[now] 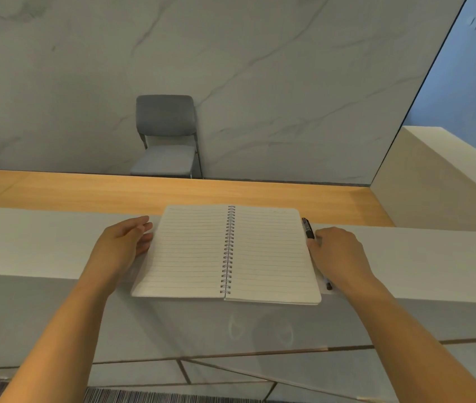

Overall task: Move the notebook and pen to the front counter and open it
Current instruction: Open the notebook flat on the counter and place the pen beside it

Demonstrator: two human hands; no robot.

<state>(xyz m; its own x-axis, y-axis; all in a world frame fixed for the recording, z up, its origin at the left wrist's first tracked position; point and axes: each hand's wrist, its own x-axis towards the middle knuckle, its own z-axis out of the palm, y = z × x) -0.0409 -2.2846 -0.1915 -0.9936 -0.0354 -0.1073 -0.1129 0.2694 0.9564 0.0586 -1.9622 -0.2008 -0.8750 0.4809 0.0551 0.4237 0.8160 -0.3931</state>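
A spiral-bound notebook (228, 254) lies open and flat on the pale grey counter top (42, 242), showing two blank lined pages. My left hand (126, 242) rests at its left edge, fingers apart and touching the page margin. Along the notebook's right edge lies a black pen (308, 228); its far end shows above my right hand (338, 251), its near end just below. My right hand covers the pen's middle, fingers curled down on it at the page edge.
Beyond the grey counter top runs a lower wooden desk surface (172, 193). A grey chair (167, 138) stands against the marble wall behind it. A white side partition (434, 175) rises at the right. The counter's front panel drops toward me.
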